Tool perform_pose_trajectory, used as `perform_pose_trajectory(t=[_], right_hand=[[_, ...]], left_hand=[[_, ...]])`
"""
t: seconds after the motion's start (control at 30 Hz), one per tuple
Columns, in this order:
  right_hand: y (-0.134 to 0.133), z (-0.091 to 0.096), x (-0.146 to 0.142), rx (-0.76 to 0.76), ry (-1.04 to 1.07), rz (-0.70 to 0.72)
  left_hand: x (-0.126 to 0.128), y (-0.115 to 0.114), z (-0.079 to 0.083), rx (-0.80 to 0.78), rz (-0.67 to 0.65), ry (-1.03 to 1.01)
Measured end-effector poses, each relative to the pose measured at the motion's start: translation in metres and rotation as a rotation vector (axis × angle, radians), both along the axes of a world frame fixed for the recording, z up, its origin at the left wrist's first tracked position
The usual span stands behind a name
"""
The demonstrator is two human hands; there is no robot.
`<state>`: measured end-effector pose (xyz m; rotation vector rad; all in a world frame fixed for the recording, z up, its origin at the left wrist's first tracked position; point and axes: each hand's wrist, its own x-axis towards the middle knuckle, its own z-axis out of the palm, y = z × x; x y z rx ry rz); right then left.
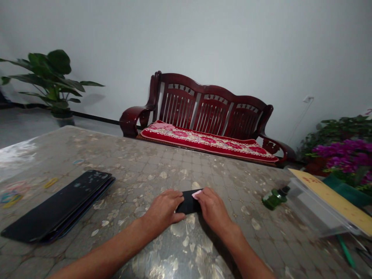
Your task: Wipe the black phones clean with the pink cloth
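A flat black phone (187, 202) lies on the table in front of me. My left hand (166, 207) grips its left end, with the thumb at the near edge and fingers at the far edge. Over the phone's right end, my right hand (213, 207) pinches a small pink cloth (197, 194) and presses it to the dark surface. Most of the cloth is hidden under the fingers. To the left rests a stack of black, phone-like slabs (64, 205), the top one speckled with pale spots.
Coloured rubber bands (13, 195) lie at the far left of the patterned table (139, 166). On the right are a green bottle (274, 198) and a clear plastic box (314, 211) with a yellow board (337, 197) on top. A wooden bench (203, 112) stands beyond.
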<state>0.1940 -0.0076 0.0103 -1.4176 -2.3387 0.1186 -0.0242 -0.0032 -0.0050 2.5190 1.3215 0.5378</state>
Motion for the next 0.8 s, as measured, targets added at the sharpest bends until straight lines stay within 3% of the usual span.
perform_pose_trajectory(t=[0.1,0.33,0.6,0.8], right_hand=[[-0.005,0.0,-0.003,0.001,-0.011,0.048],[0.001,0.0,0.012,0.027,-0.044,-0.152],[-0.013,0.004,-0.009,-0.014,-0.002,0.074],[-0.004,0.01,0.012,-0.052,-0.034,-0.136]], left_hand=[[-0.001,0.0,-0.001,-0.002,-0.01,-0.002],[-0.001,0.002,-0.005,0.003,0.001,0.005],[-0.001,-0.001,0.004,-0.016,-0.019,0.006],[0.0,-0.002,0.01,-0.025,0.006,0.02]])
